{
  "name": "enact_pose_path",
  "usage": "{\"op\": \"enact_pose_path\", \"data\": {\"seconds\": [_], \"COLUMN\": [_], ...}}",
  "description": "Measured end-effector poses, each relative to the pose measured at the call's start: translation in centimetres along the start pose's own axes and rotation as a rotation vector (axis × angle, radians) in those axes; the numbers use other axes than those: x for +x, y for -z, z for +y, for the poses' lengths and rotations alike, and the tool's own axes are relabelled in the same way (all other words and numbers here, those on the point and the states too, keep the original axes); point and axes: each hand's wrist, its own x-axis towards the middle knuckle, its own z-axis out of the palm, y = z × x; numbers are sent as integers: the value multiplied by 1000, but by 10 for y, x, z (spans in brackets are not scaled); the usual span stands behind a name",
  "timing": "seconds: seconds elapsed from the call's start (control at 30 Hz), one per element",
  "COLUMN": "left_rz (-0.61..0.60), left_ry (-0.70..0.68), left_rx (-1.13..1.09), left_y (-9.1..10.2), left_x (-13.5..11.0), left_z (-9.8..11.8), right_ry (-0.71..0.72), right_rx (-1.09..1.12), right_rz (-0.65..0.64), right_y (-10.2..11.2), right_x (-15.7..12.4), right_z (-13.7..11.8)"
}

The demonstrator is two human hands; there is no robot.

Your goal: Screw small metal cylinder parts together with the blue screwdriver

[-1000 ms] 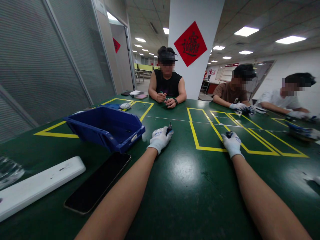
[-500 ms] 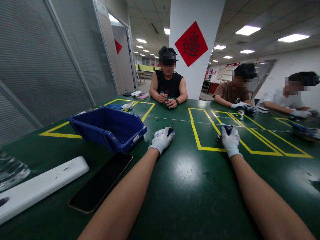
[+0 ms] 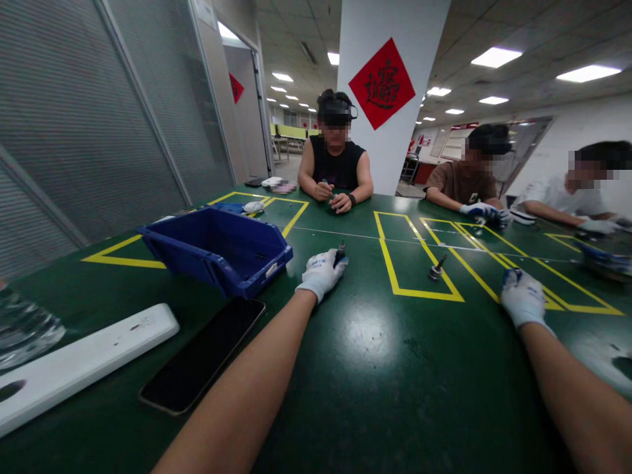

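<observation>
My left hand (image 3: 320, 272), in a white glove, rests on the green table (image 3: 375, 368) and is closed around a small dark metal part (image 3: 340, 252) that sticks up from its fingers. My right hand (image 3: 522, 297), also gloved, lies farther right on the yellow floor-tape lines, fingers curled, with a bit of blue at the fingertips; what it holds is hidden. A small metal part (image 3: 435, 269) lies alone inside the yellow rectangle, well left of my right hand.
A blue plastic bin (image 3: 217, 249) stands left of my left hand. A black phone (image 3: 205, 355) and a white flat bar (image 3: 83, 362) lie near the front left. Three people sit at the far side, working with their hands.
My right hand let go of the small metal part inside the yellow rectangle and moved right and nearer to me. My left hand stayed put.
</observation>
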Motion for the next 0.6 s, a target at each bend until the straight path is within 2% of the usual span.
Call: {"op": "enact_pose_path", "data": {"seconds": [0.2,0.3,0.47,0.6], "left_rz": [0,-14,-12,-13], "left_ry": [15,17,29,16], "left_rx": [0,-3,-1,4], "left_y": [-1,2,4,2], "left_x": [0,-2,-3,-1], "left_z": [0,3,4,3], "right_ry": [-99,-62,-52,10], "right_rx": [-84,-131,-85,-60], "right_rz": [-149,-163,-145,-151], "right_y": [2,2,7,11], "right_x": [13,14,11,8], "right_z": [12,12,9,5]}}
